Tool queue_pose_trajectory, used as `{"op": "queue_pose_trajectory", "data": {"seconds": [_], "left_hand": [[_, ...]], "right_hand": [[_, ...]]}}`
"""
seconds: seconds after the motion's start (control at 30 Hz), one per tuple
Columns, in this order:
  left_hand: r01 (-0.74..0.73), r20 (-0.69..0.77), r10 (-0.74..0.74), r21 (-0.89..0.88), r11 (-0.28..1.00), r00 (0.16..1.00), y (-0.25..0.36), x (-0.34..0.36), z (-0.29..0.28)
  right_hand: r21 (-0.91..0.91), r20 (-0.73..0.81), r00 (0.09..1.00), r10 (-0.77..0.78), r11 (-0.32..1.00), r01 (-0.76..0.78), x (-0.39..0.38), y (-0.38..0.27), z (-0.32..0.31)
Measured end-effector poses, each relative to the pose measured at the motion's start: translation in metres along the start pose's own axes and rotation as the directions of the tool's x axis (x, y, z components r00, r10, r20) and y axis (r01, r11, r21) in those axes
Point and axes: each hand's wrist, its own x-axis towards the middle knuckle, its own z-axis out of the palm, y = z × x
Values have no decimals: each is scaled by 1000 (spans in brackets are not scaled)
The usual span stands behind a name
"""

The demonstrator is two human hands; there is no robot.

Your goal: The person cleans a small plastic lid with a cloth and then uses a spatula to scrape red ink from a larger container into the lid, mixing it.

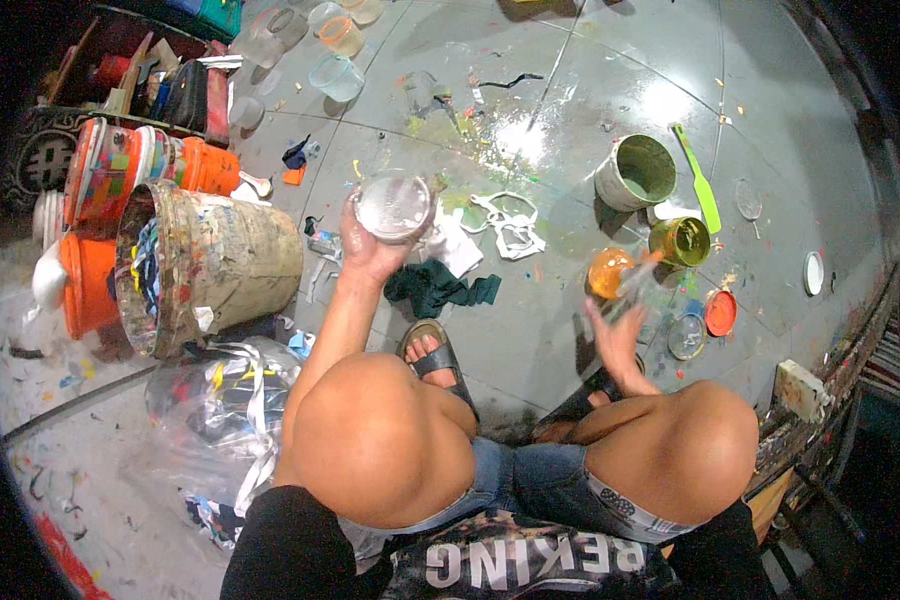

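My left hand [368, 248] is closed around a clear, round plastic tub [394, 207], raised above the floor with its whitish circular end facing me. My right hand [617, 342] reaches over the floor, thumb stretched out and fingers partly smeared by motion. Blurred, see-through plastic [638, 285] shows at its fingertips; whether the hand grips it is unclear. Close by are a round orange container [608, 272], an olive-stained can [682, 242], a red lid [720, 313] and a clear round lid [687, 337].
A larger paint-stained bucket [642, 175] and a lime-green spatula [701, 185] are farther off. Dark green cloth [440, 287] and white rags [457, 245] lie between my hands. At left, a tipped rubbish bucket [235, 255] lies beside orange tubs [90, 285] and a plastic bag [215, 400].
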Motion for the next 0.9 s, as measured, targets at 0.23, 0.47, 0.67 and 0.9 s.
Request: {"op": "queue_pose_trajectory", "data": {"seconds": [0.23,0.47,0.67,0.9], "left_hand": [[39,-19,-41,-109,993,999,33,-22,-24],[53,3,-53,-48,997,999,26,-17,-10],[-3,-39,3,0,1000,999,31,-34,-8],[-107,31,102,343,933,994,20,-47,40]], "right_hand": [[43,797,371,-476,658,752,-24,-56,-7],[11,462,110,-880,130,991,2,-129,92],[259,643,-18,-765,195,946,-11,-138,72],[510,524,400,-752,654,559,30,-213,-48]]}}
